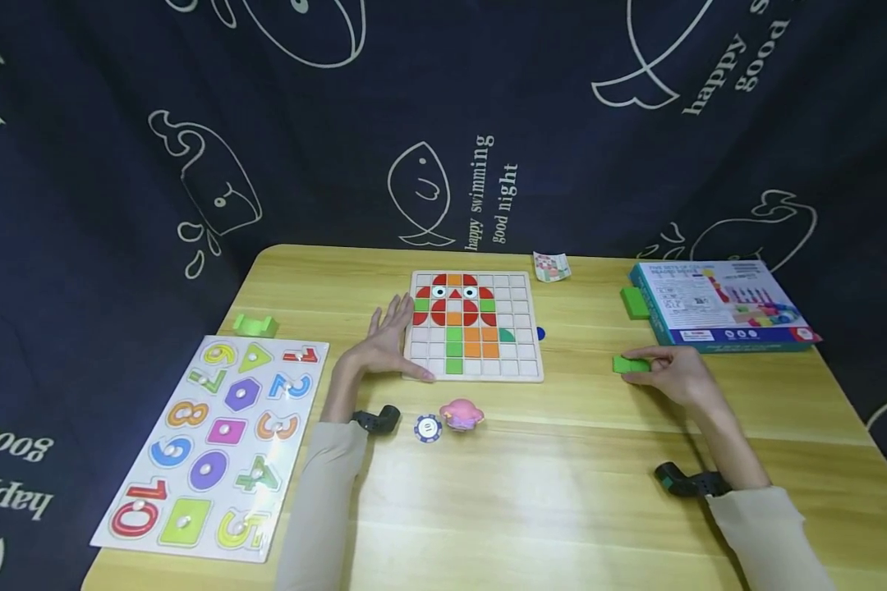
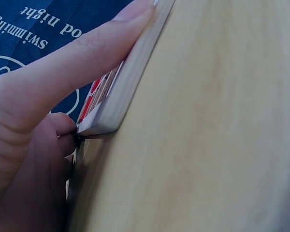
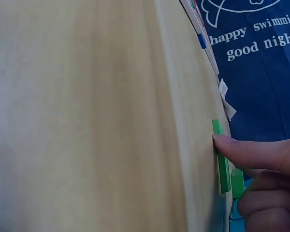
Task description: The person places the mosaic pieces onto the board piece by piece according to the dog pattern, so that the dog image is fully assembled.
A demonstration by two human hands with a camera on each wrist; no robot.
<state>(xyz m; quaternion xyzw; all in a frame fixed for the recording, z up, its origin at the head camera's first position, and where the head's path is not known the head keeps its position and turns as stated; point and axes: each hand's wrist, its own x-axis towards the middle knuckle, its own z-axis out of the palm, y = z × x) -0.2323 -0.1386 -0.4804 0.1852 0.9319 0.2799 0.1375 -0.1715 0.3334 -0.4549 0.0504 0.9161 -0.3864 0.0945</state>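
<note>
My left hand point(image 1: 384, 343) rests at the left edge of a square mosaic board point(image 1: 521, 349), fingers extended along its side and thumb on the front edge. In the left wrist view the thumb lies straight along the board's wooden rim point(image 2: 130, 94). Red, orange, green and eye-patterned tiles point(image 1: 454, 305) form a figure in the board's grid. To the right, my right hand point(image 1: 676, 376) pinches a flat green block point(image 1: 624, 364) between thumb and fingers, low over the table. The thumb presses that block's near face in the right wrist view.
Another green block point(image 1: 634, 303) lies against a blue boxed set point(image 1: 732, 304) at right. A number puzzle board point(image 1: 247, 373) and green piece point(image 1: 255, 326) occupy the left. A pink toy point(image 1: 461, 414), chip point(image 1: 428, 428), small picture card point(image 1: 551, 267) and blue disc point(image 1: 541, 333) surround the mosaic board.
</note>
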